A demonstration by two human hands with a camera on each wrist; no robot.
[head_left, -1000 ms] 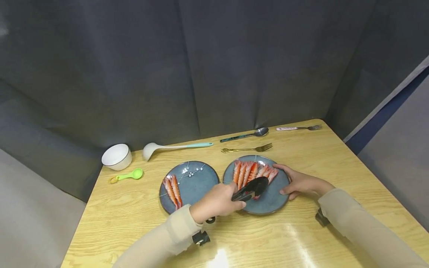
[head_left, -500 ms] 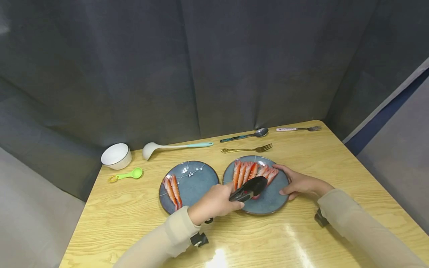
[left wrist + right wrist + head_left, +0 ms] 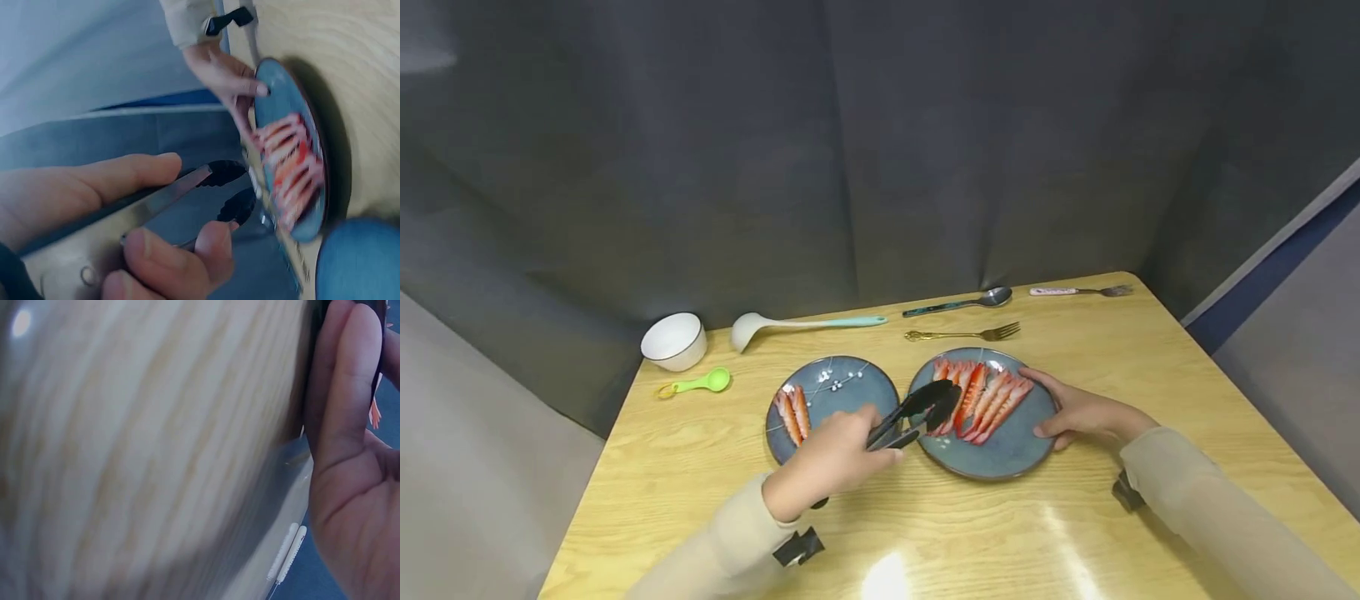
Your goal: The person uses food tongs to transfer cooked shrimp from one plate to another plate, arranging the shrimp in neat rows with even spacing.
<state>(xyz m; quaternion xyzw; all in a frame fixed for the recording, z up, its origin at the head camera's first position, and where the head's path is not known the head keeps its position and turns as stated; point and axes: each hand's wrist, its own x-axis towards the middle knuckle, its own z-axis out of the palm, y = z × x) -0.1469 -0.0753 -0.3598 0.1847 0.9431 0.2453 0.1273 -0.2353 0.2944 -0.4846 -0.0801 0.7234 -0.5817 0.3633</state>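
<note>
My left hand (image 3: 831, 457) grips black-tipped metal tongs (image 3: 951, 407) whose tips stand apart above the left part of the right plate. In the left wrist view, nothing shows between the tong tips (image 3: 236, 203). Several red-and-white shrimp (image 3: 996, 404) lie side by side on that blue-grey plate (image 3: 992, 465). With its thumb on top and fingers around the edge, my right hand (image 3: 1082, 412) holds the plate's right rim. Two more shrimp (image 3: 792, 414) lie at the left of the second blue plate (image 3: 853, 402), which my left hand partly covers.
Along the back lie a white bowl (image 3: 674, 342), a green measuring spoon (image 3: 703, 382), a ladle (image 3: 805, 322), a spoon (image 3: 958, 302), a gold fork (image 3: 966, 332) and a pink-handled fork (image 3: 1078, 291). A dark curtain (image 3: 880, 150) hangs behind the wooden table (image 3: 977, 537).
My left hand has drawn the tongs leftward, and their tips have spread apart. More of the shrimp on the right plate now shows. The right hand keeps its hold on the rim.
</note>
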